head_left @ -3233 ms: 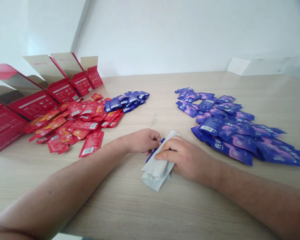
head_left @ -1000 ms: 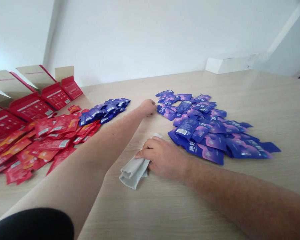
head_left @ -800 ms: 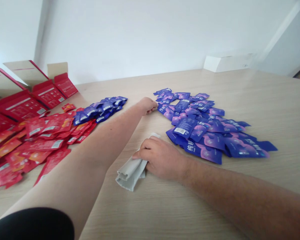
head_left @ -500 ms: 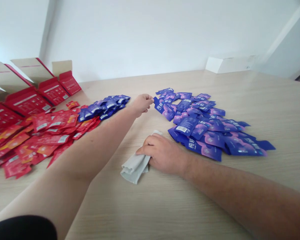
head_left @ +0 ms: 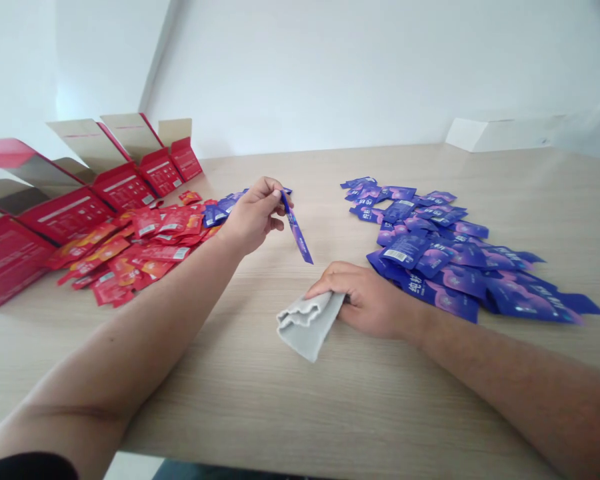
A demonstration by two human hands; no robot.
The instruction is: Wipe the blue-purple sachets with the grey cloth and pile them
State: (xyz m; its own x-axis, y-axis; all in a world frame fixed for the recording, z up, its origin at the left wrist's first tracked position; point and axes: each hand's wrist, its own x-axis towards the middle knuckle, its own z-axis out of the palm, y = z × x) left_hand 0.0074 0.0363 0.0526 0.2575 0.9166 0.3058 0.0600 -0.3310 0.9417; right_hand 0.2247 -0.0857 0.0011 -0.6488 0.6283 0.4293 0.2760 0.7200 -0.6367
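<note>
Head view: hands apart, both holding smth. L hand (head_left: 256,215) is raised over the bench (head_left: 230,393), pinching one purple sachet (head_left: 299,235) btwn thumb & fingers by its upper end; sachet hangs tilted, nearly edge-on, lower end pointing twd R hand (head_left: 367,303). R hand is clamped on a folded whitish cloth (head_left: 314,327), open folds facing L & twd the wearer; can't tell if cloth touches bench. Sachet & cloth near but apart.

Behind L hand, partly hidden: small blue pile (head_left: 216,213), up against the red/orange sachets (head_left: 153,233) on the L. Beyond those, a row of red boxes (head_left: 70,212) w/ flaps up. R side: big purple pile (head_left: 433,263), sachets overlapping, nr R hand & forearm. White box (head_left: 515,135) at far R, by the wall (head_left: 320,73).
</note>
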